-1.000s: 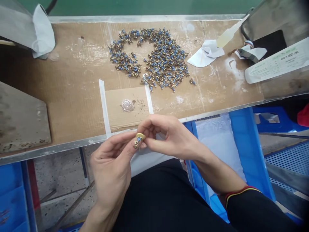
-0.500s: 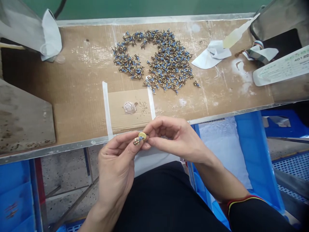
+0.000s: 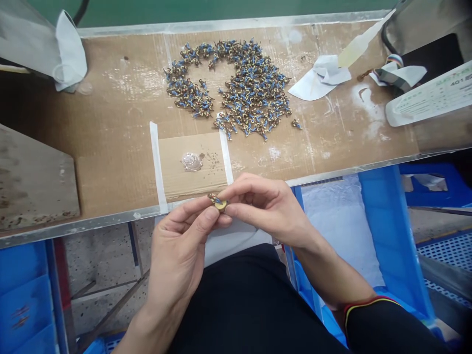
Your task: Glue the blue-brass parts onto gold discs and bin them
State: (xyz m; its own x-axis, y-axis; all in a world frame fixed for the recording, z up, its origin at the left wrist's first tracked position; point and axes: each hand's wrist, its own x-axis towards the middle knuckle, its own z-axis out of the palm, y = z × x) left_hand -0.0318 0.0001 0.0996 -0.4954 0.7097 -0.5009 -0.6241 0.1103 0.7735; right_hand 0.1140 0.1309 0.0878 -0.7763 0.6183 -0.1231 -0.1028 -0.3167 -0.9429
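Observation:
Just over the table's front edge, a tiny painted figurine (image 3: 217, 201) in brown, blue and yellow stands on a round yellow base. My left hand (image 3: 188, 228) pinches it from the left between thumb and fingers. From the other side, the thumb and fingertips of my right hand (image 3: 261, 209) close on the base too. Beyond them lies a cardboard patch (image 3: 173, 177) with a glossy clear blob (image 3: 192, 161) and dark specks beside it. A large pile of similar blue-and-brown figurines (image 3: 254, 93) spreads over the back of the table.
White paper (image 3: 320, 78) and a pale squeeze bottle (image 3: 356, 51) lie at the back right, near a labelled white container (image 3: 427, 98). Metal housings flank both sides; the left one has a brown-stained panel (image 3: 37, 177). A blue crate (image 3: 391, 236) stands below the table's right side.
The figurine has been turned: its body pointed down toward me and now tips away, above the base. My right thumb and fingers have closed in on the base. The view has shifted slightly.

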